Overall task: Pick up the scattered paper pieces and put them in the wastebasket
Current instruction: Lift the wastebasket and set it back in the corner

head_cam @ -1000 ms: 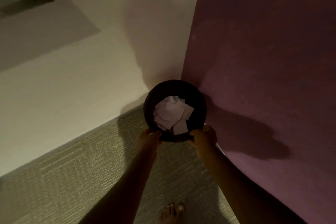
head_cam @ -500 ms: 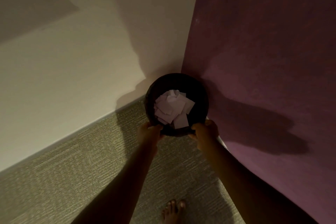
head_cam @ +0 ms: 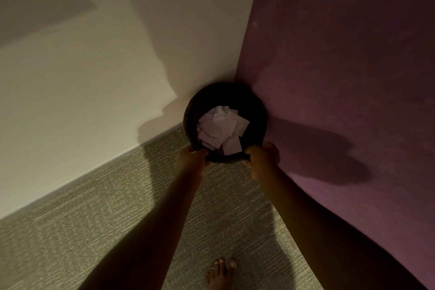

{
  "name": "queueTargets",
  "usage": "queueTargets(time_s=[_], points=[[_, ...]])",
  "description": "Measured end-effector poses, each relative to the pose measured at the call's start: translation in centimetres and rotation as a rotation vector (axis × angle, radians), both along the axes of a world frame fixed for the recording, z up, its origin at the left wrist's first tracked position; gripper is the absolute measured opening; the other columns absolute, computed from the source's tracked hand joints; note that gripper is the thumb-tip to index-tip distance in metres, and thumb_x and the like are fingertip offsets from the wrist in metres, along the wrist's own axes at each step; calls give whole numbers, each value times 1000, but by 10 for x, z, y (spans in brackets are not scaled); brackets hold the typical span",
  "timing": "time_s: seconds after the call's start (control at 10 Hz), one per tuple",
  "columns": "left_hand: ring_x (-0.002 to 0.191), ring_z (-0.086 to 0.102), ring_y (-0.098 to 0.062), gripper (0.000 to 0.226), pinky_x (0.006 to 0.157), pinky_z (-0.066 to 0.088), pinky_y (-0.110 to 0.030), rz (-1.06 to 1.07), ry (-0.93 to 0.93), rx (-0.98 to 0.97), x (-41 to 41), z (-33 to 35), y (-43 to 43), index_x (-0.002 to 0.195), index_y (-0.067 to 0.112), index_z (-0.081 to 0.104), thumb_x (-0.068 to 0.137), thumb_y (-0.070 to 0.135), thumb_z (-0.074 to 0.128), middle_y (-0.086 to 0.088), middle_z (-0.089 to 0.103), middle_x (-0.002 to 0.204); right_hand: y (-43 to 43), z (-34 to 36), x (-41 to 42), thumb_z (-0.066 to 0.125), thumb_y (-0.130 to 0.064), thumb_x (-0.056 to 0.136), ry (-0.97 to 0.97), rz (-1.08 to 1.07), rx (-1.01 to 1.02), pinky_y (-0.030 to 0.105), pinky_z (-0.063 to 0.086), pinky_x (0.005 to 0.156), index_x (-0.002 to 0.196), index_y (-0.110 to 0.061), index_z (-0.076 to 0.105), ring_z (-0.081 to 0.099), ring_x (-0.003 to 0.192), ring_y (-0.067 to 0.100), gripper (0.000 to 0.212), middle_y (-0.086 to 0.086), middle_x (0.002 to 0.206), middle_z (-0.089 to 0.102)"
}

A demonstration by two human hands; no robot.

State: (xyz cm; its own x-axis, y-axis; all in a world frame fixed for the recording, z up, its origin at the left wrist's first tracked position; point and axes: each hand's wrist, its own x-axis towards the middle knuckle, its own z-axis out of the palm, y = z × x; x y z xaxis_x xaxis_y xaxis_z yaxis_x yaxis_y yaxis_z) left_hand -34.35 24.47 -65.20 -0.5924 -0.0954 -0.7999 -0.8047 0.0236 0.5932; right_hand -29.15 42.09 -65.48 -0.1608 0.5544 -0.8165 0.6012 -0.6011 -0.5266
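A round black wastebasket [head_cam: 255, 106] stands in the corner where the white wall meets the purple wall. Several white paper pieces [head_cam: 221, 128] lie piled inside it. My left hand [head_cam: 191, 156] grips the near rim on its left side. On the right side of the near rim, my right hand [head_cam: 260, 156] holds the basket with its fingers curled over the edge. Both arms reach forward from the bottom of the view.
Grey-green carpet [head_cam: 94, 219] covers the floor. A white wall [head_cam: 94, 77] rises at the left and a purple wall [head_cam: 341, 77] at the right. My bare foot [head_cam: 220, 273] shows at the bottom, behind the basket.
The basket has shifted slightly further into the corner with both hands still on its rim. The view has tilted a little.
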Motion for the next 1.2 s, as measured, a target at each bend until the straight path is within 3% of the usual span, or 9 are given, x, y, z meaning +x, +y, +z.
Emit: queueTargets(time_s=[0.1,0.3,0.4,0.7,0.8,0.9,1.0,1.1,1.2], points=[[96,79,-30,14,83,68,-42,8,11,22,0,1,1,104,10,72,95,0,71,-16,76,110,4,-2,-2,72,13,88,-18,17,-9,36,62,57,138,-8,64,72,90,37,55,24,130,64],[103,78,-31,26,81,69,-40,86,-8,91,2,-3,1,123,4,69,98,1,68,-17,75,118,10,1,-4,74,7,92,-18,78,-87,34,51,47,137,-13,63,76,104,38,50,18,132,69],[103,78,-32,29,78,69,-38,103,-21,96,0,-3,1,126,4,67,97,1,69,-19,75,119,11,-2,-8,75,10,91,6,39,-94,30,59,48,138,-11,62,72,113,41,53,19,136,65],[104,77,-29,31,68,66,-29,119,-9,94,2,-5,2,128,3,65,98,1,71,-17,74,120,12,-8,-10,76,5,93,-27,59,-89,32,60,52,139,-18,62,77,97,36,53,15,131,68],[104,78,-28,32,67,65,-27,98,3,106,2,-4,0,130,4,66,99,7,72,-16,75,119,11,-8,-9,75,7,93,20,57,-74,29,58,45,136,-10,62,72,114,41,48,17,132,67],[105,74,-25,35,77,65,-34,-13,-18,61,4,-6,-6,128,6,66,99,24,76,-14,74,120,10,-6,-7,80,-10,95,62,125,-51,35,62,58,135,-3,63,74,98,32,44,17,124,69],[105,68,-23,47,93,64,-44,-65,-27,26,5,2,-14,129,11,60,96,39,78,-11,66,120,6,5,-4,85,-28,92,43,175,1,33,57,60,136,-4,56,69,90,25,58,13,113,65],[108,68,-26,49,85,64,-40,-79,-3,16,8,13,-27,127,8,63,96,42,78,-12,67,120,3,14,-1,85,-35,89,20,233,64,37,59,61,135,-6,54,66,88,24,63,14,113,63],[108,71,-37,37,87,63,-43,-145,3,-43,17,26,-36,109,6,69,101,41,72,-23,71,113,-3,23,4,85,-35,89,45,246,96,40,62,74,135,-4,56,65,93,25,63,11,109,63]])
